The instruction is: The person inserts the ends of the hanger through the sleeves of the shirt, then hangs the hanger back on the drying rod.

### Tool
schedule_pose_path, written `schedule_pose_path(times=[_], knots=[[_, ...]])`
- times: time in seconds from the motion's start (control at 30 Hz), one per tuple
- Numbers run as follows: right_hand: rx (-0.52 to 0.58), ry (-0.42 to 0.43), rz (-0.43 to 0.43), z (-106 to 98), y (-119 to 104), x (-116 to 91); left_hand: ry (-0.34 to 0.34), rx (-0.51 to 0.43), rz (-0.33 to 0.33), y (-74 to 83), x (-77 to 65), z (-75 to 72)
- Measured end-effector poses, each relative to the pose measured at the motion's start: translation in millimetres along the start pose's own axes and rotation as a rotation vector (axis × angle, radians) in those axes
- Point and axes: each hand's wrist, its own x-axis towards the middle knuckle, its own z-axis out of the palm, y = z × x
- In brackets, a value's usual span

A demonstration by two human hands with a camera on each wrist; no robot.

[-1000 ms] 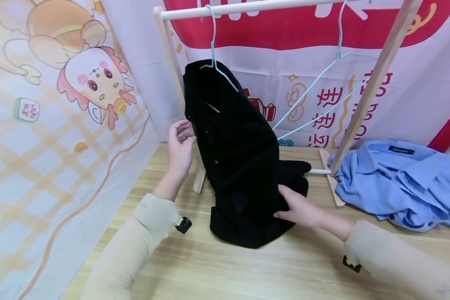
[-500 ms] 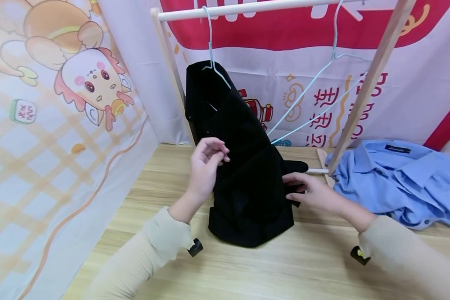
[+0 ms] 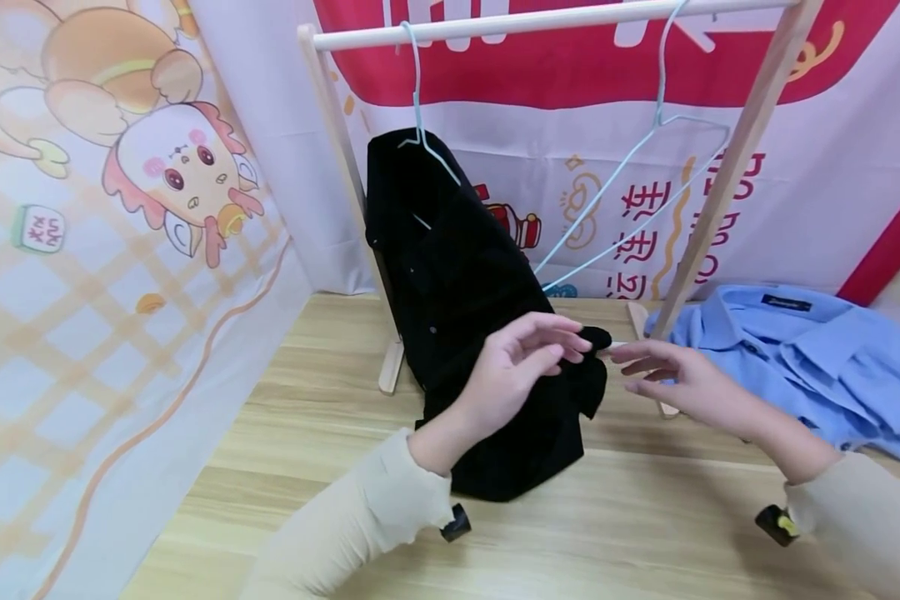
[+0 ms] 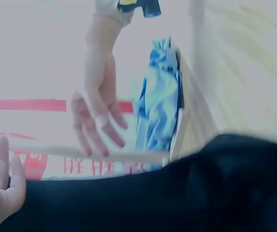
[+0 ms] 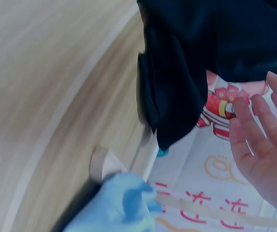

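Observation:
A black button-up shirt point(image 3: 457, 267) hangs from a pale blue wire hanger point(image 3: 418, 108) on the left of a wooden rack, its hem on the table. My left hand point(image 3: 513, 362) is in front of the shirt's right side, fingers loosely bent, with nothing seen in its grasp. To the right of the black sleeve, my right hand point(image 3: 682, 379) holds nothing, its fingers slightly bent. In the right wrist view, the right hand point(image 5: 269, 140) has its fingers spread near the shirt's edge. Whether the left fingertips touch the cloth, I cannot tell.
A second wire hanger point(image 3: 657, 125) hangs at the right of the rack's top rail point(image 3: 555, 23). Beyond the rack's right post point(image 3: 727, 183), a light blue shirt point(image 3: 802, 367) lies crumpled on the wooden table point(image 3: 307, 467). Printed cloth point(image 3: 172, 333) stands at the left and back.
My left hand has moved right, from the shirt's left edge across its front. My right hand has come off the shirt's right side and shifted right and slightly up.

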Motion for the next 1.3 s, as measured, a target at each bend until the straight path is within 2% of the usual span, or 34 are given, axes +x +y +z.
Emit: schedule_pose_path(times=[0.2,0.3,0.37,0.47,0.6,0.73,1.1,1.2,1.3], knots=[[-0.084,0.044,0.024,-18,-2,-12,-0.148,0.011,-0.124,-13.0,15.2,29.0],[-0.111,0.055,0.039,-27,-3,-18,-0.196,0.015,-0.226,-23.3,27.6,38.9],[-0.123,0.05,0.062,-34,-2,-22,-0.199,0.013,-0.309,-30.8,36.9,44.8],[-0.144,0.057,0.092,-44,2,-29,-0.154,-0.019,-0.431,-41.6,49.9,54.7],[-0.176,0.099,0.103,-55,12,-38,-0.024,-0.071,-0.526,-54.5,62.5,71.5],[-0.185,0.134,0.109,-67,24,-47,0.081,-0.116,-0.566,-65.4,73.8,89.1],[-0.253,0.148,0.233,-101,43,-59,0.222,-0.142,-0.674,-95.7,102.0,118.4],[-0.256,0.171,0.258,-111,55,-66,0.245,-0.144,-0.693,-103.9,105.8,126.2],[-0.275,0.199,0.303,-121,68,-73,0.236,-0.126,-0.708,-111.0,108.4,135.4]])
